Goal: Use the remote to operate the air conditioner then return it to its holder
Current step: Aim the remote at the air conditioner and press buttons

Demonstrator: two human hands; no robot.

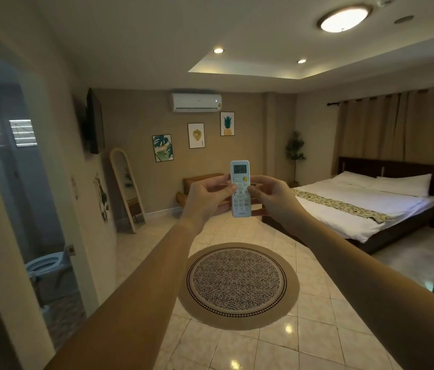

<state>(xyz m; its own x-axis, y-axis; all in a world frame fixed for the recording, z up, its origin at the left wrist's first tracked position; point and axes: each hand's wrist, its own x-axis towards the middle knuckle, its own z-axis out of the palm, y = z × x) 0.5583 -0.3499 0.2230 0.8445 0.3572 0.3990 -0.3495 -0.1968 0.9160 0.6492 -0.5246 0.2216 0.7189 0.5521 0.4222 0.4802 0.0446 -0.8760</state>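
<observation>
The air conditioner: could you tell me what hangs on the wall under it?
Under the air conditioner hang three framed prints. The raised remote and both hands cover the wall lower down.

Two hands (205, 201), one remote (240, 188), three framed prints (196, 135), two pillows (403, 184)

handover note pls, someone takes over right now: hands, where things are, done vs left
Left hand: shut on the remote, holding its left edge.
Right hand: on the remote's right edge, thumb over the buttons.
Remote: upright at arm's length, screen on top, facing the wearer, top aimed toward the air conditioner high on the far wall.
Done: remote is out of its holder and in hand.
Left: finish the button presses, then return the remote. The holder is not in view; cannot tell if the unit is running.
</observation>
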